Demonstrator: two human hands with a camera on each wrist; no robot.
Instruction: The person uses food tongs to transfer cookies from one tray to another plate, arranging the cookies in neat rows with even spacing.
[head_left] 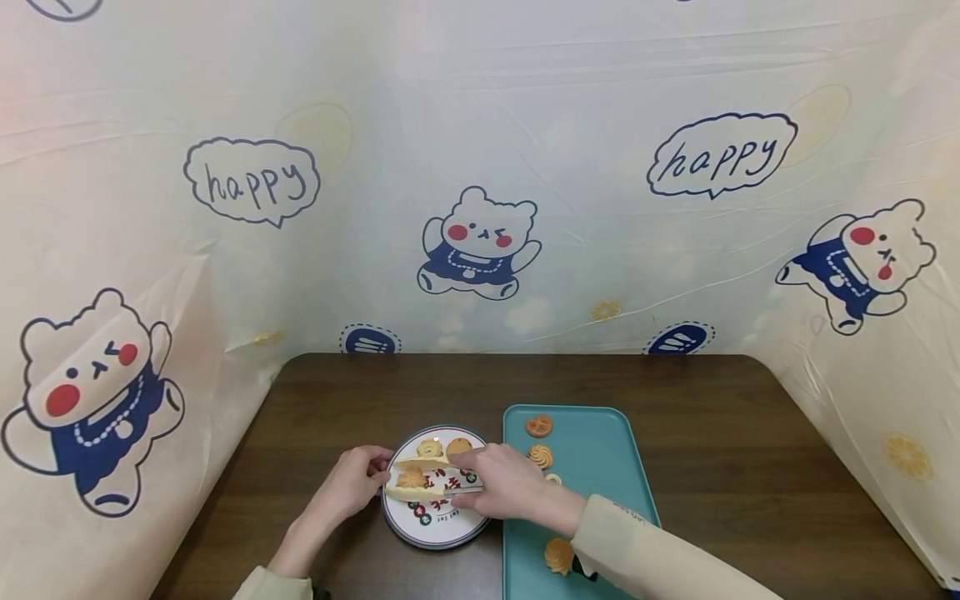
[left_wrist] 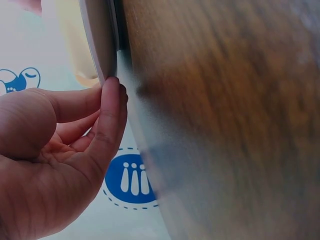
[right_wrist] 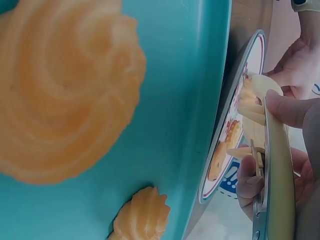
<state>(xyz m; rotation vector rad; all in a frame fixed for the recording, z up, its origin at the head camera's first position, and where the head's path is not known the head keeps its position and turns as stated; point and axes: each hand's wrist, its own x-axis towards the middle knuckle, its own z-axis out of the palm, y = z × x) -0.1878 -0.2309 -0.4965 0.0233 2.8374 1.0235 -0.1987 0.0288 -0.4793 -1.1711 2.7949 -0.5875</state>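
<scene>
"Which way does the cookie [head_left: 411, 477] lie from the hands?"

"Between them, toward the left side of the plate [head_left: 405, 522]. It sits between the two arms of the tongs [head_left: 416, 493] — whether they squeeze it, or it touches the plate, I can't tell from here."

"And the hands?"

"The right hand [head_left: 513, 483] is wrapped round the tongs; the left hand [head_left: 358, 479] pinches the plate's rim with thumb and fingers. They're apart, on opposite sides."

"So which is nearer?"

"The left fingertips, just beside the tong ends. The right reaches the cookie only through the tongs, whose long axis runs sideways across the plate, ends pointing left."

"Anything close by?"

"A pale cookie [head_left: 431, 447] and a round cookie [head_left: 458, 447] on the plate's far side. I'd say the tongs' far arm matters most — it lies between them and that first cookie."
</scene>
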